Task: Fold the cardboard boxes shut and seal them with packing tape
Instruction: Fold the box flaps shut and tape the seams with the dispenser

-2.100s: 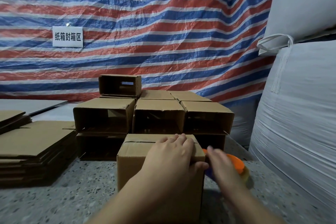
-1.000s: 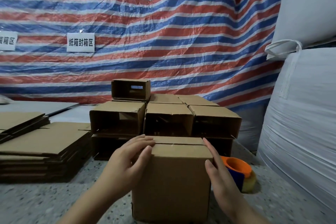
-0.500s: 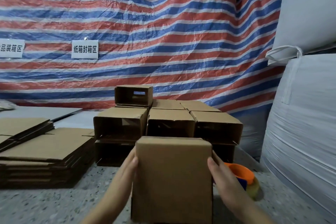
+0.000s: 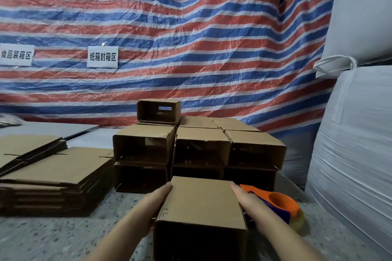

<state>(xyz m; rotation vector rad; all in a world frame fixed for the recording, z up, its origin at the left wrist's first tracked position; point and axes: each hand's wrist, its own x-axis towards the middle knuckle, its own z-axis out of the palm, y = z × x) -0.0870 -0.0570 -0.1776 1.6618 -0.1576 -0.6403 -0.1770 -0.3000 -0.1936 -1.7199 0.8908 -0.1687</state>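
The cardboard box (image 4: 201, 203) lies tipped on the speckled surface (image 4: 53, 237), left hand (image 4: 158, 197) and right hand (image 4: 244, 198) flat-fingered against its sides. No tape shows on it; sealing seemingly remains. Tape dispenser (image 4: 280, 205) just right; open boxes (image 4: 199, 148) behind.

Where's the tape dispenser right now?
In the head view, the orange tape dispenser sits on the table at lower right, just beyond the right hand, beside the held box.
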